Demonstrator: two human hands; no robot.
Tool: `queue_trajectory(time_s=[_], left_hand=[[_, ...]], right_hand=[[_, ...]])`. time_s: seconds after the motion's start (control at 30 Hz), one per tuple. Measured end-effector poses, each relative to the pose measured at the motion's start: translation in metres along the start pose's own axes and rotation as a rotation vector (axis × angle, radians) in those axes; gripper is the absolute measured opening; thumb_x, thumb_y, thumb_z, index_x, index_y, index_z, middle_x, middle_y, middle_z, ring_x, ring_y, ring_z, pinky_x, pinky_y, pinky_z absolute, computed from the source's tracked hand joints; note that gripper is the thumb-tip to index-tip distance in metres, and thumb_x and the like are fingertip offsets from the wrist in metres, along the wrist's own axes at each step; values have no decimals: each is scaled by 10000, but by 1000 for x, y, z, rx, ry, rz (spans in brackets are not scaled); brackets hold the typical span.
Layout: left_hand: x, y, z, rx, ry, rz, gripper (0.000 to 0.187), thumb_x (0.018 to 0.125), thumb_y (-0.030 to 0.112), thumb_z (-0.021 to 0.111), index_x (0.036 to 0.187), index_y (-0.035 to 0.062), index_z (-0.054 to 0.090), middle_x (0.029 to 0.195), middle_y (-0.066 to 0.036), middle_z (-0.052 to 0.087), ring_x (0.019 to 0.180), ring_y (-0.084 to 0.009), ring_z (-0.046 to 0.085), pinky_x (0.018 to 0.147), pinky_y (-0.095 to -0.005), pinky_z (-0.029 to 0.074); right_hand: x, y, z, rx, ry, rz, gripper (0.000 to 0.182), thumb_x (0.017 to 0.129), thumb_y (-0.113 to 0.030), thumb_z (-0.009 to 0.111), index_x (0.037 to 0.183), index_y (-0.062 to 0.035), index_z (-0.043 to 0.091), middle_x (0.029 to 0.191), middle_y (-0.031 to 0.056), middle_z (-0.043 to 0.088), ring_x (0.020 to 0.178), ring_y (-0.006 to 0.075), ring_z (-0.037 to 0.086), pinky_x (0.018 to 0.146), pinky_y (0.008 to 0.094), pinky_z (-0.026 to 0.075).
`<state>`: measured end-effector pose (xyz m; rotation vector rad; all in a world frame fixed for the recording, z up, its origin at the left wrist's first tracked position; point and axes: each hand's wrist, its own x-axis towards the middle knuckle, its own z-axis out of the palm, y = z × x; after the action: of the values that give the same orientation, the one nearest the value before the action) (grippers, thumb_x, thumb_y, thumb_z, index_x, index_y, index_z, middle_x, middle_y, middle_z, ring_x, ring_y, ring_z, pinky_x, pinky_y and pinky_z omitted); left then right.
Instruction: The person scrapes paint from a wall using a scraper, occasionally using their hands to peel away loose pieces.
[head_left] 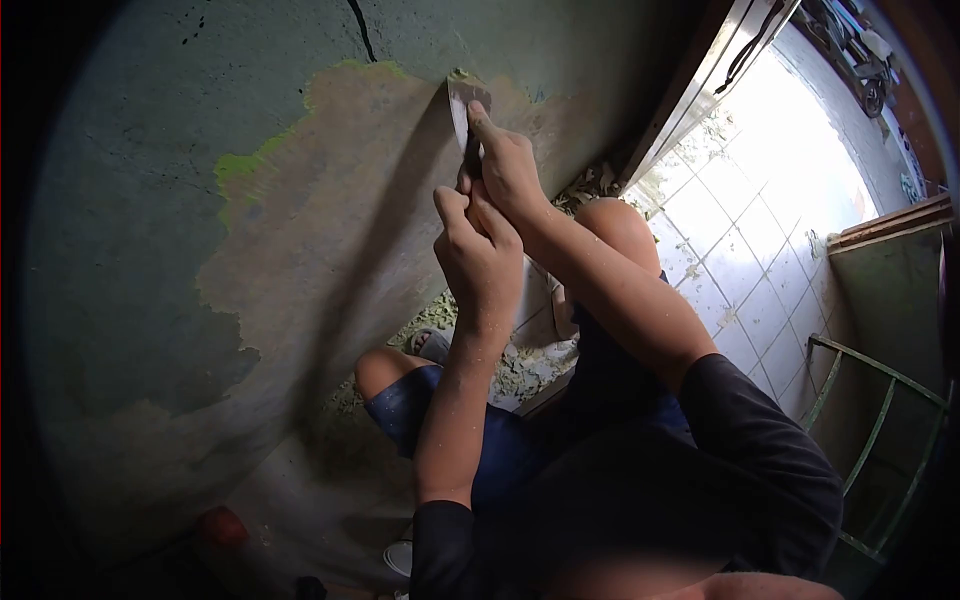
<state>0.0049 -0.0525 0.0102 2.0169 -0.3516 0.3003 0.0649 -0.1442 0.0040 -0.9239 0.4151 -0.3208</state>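
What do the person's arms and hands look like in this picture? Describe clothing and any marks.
The left hand and right hand are bare, with no gloves or watch showing. Dark, plain-looking sleeves end around the elbows. Pale specks dot the uncovered forearms.

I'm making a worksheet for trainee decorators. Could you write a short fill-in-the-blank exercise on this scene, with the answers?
1. The right hand is nearer the scraper's metal ____ than the left hand is.
2. A dark ____ runs down the wall above the bare patch.
3. Bright ____ paint edges the patch's left side.
4. Brightly lit square ____ cover the floor on the right.

Missing words: blade; crack; green; tiles.
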Motion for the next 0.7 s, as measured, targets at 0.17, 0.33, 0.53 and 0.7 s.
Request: queue_trajectory(time_s=[0.17,0.33,0.53,0.7], left_hand=[[-9,6,-9,0,19,6,165,1036,138,534,968,8,460,818,-295,663,853,-521,679,644,-546,502],[0,3,-7,0,-49,-11,182,1036,157,549,973,8,464,839,-296,668,878,-524,677,668,-539,503],[-5,0,-3,-16,25,-43,151,1028,127,534,975,4,462,835,-292,657,861,-515,679,676,-521,504],[-13,4,-9,-16,48,-25,168,1029,128,541,969,-1,452,846,-285,650,866,-497,684,685,-513,510]], right_hand=[[-7,13,1,47,-13,51,540,1031,-514,619,720,-74,578,554,86,577,417,183,538,424,313,405],[-6,-2,2,35,19,-14,509,1021,-479,657,740,-57,615,548,63,572,414,165,540,424,308,407],[-2,7,2,-40,-3,12,538,1025,-507,633,729,-59,611,534,62,562,407,163,540,420,306,403],[-12,9,5,-37,-10,30,569,1033,-527,607,713,-56,598,530,65,553,412,161,538,435,309,416]])
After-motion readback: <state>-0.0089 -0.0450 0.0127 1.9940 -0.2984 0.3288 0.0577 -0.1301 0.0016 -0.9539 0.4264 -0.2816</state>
